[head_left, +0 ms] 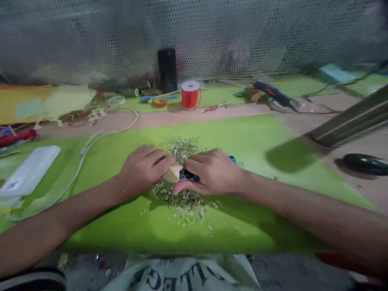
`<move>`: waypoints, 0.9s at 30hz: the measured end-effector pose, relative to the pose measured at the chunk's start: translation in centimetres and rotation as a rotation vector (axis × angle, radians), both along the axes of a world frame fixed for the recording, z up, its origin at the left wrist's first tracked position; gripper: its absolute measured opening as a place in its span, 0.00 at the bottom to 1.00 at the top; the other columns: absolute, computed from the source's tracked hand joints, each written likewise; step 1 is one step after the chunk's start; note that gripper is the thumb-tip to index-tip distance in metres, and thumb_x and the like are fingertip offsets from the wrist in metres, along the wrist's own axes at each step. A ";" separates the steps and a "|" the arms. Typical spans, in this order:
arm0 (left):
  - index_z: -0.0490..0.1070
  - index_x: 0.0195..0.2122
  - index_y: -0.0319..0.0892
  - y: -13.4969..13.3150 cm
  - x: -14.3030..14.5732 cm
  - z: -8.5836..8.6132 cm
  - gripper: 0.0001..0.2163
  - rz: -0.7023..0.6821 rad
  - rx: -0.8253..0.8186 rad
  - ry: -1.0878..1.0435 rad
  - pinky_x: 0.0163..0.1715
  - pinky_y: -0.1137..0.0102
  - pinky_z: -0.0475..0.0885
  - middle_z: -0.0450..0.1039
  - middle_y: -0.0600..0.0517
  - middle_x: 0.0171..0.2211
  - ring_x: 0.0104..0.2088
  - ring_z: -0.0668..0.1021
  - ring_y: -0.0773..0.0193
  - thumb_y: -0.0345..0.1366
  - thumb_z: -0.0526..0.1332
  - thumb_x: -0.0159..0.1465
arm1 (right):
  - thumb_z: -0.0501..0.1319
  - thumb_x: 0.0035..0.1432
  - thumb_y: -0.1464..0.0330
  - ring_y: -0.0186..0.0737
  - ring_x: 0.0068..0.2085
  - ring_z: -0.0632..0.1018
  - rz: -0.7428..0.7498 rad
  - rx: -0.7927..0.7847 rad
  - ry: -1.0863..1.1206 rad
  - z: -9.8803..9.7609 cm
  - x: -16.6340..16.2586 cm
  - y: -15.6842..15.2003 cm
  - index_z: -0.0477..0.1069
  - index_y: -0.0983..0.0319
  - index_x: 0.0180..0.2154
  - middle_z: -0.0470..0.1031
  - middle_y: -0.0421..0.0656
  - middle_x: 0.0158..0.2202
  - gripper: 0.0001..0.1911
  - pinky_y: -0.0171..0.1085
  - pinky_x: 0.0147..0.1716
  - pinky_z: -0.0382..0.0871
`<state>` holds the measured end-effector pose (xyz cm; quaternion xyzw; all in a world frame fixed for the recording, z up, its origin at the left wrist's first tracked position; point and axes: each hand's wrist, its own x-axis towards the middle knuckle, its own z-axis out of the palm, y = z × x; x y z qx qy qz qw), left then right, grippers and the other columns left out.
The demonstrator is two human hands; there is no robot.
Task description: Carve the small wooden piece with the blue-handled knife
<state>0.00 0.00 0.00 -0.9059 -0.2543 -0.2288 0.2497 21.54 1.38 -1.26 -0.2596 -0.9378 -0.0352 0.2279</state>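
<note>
My left hand (144, 167) is closed around a small pale wooden piece (172, 173) at the middle of a green mat (248, 137). My right hand (212, 171) is closed on a knife with a blue handle (232, 159); its dark blade end (186, 175) touches the wood. Both hands rest over a heap of thin pale shavings (182, 202) spread on the mat.
A red thread spool (190, 94) and a black upright box (167, 70) stand at the back by a mesh screen. A blue glue gun (273, 93) lies back right. A white device (28, 171) with its cable lies left, a dark mouse-like object (365, 163) right.
</note>
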 end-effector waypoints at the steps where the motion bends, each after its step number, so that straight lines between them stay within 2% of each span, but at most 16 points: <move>1: 0.72 0.35 0.37 0.0 0.0 0.1 0.13 0.005 0.005 0.004 0.27 0.68 0.65 0.75 0.50 0.26 0.26 0.72 0.62 0.39 0.53 0.70 | 0.41 0.60 0.38 0.32 0.19 0.63 -0.011 -0.003 -0.002 0.1 0.1 0.1 0.67 0.63 0.24 0.66 0.39 0.18 0.38 0.36 0.22 0.41; 6: 0.72 0.37 0.36 -0.3 0.1 0.3 0.15 0.027 0.011 0.026 0.28 0.67 0.66 0.77 0.48 0.28 0.28 0.73 0.61 0.42 0.53 0.70 | 0.38 0.56 0.34 0.32 0.19 0.60 -0.087 -0.015 -0.014 0.6 0.3 0.0 0.68 0.63 0.27 0.65 0.40 0.17 0.42 0.35 0.22 0.40; 10: 0.72 0.37 0.36 -0.4 0.2 0.2 0.10 0.054 0.002 0.073 0.28 0.66 0.66 0.76 0.49 0.29 0.28 0.73 0.60 0.37 0.55 0.68 | 0.38 0.57 0.35 0.34 0.20 0.61 -0.123 -0.041 -0.051 0.9 0.2 -0.3 0.69 0.64 0.31 0.68 0.42 0.20 0.42 0.35 0.22 0.40; 19: 0.72 0.39 0.37 -0.5 0.2 0.0 0.11 0.075 -0.026 0.108 0.29 0.65 0.65 0.75 0.49 0.29 0.29 0.73 0.59 0.37 0.54 0.68 | 0.36 0.62 0.41 0.34 0.22 0.64 -0.063 -0.048 -0.107 0.8 -0.2 -0.7 0.69 0.64 0.33 0.69 0.43 0.24 0.38 0.37 0.23 0.40; 27: 0.72 0.37 0.38 -0.4 0.1 0.2 0.12 0.068 -0.031 0.119 0.28 0.65 0.65 0.74 0.50 0.28 0.29 0.72 0.59 0.39 0.54 0.68 | 0.38 0.64 0.42 0.33 0.21 0.64 -0.023 -0.035 -0.105 0.3 0.0 -0.5 0.69 0.64 0.30 0.69 0.42 0.21 0.37 0.37 0.23 0.39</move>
